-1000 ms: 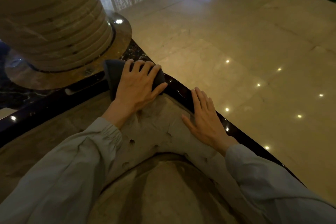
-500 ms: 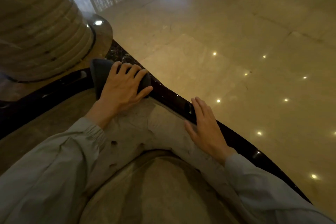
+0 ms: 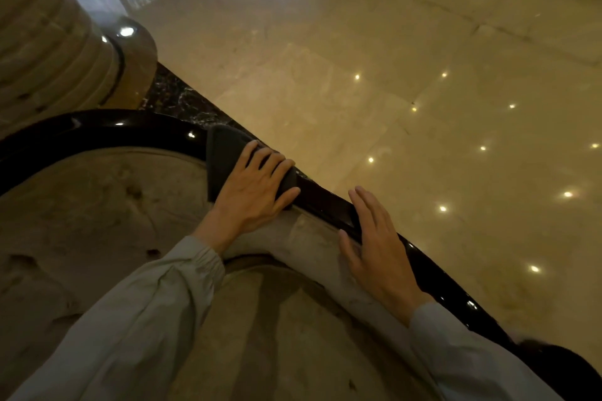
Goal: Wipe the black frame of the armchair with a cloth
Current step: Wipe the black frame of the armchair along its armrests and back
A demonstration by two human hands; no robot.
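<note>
A wide polished stone floor [image 3: 407,91] fills the far side of the room, dotted with reflections of ceiling lights, and a ribbed stone column [image 3: 45,52] stands at its edge beyond the chair. Nearer, the armchair [image 3: 97,221] spreads out in pale tufted upholstery, and its black frame [image 3: 107,130] runs as a glossy curved rail around the back and down the right-hand side. The person leans over it in loose grey sleeves [image 3: 140,319]. The left hand [image 3: 254,192] lies flat, fingers spread, pressing a folded dark grey cloth [image 3: 224,156] onto the rail at the bend of the frame's far corner; the cloth drapes over the rail's top and inner face. The right hand [image 3: 381,247] is apart from it, open and empty, resting palm-down on the rail's inner edge further along. The cloth looks soft and light, likely to bunch unless held flat under the palm; the lacquered rail looks hard and slick, so it should slide easily. No brand, label or writing is readable anywhere.
</note>
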